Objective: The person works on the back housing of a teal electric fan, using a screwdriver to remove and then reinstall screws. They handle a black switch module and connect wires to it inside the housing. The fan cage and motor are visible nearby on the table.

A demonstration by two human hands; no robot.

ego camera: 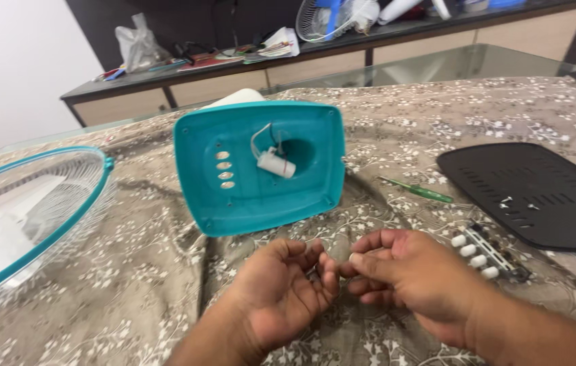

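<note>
Both hands meet fingertip to fingertip near the floral cloth's (437,115) front edge. The left hand (284,288) is cupped half-open and the right hand (406,274) is pinched; what they hold is hidden. The upended teal plastic fan base (261,166) stands just beyond them, nearer the left hand.

A grey-brown cloth (132,285) with a white flower-and-vine print is covering the whole table. Near its far middle a teal fan base (261,169) is showing its hollow underside, with a white cylindrical part (276,164) and a row of four pale buttons (225,170) in it. At the left edge a fan guard (37,217) of white wire is wearing a teal rim. Toward the right edge a matt black slotted plate (532,193) is lying, a green-handled screwdriver (415,190) beside it, and a dark switch strip (488,254) is carrying four white keys.
</note>
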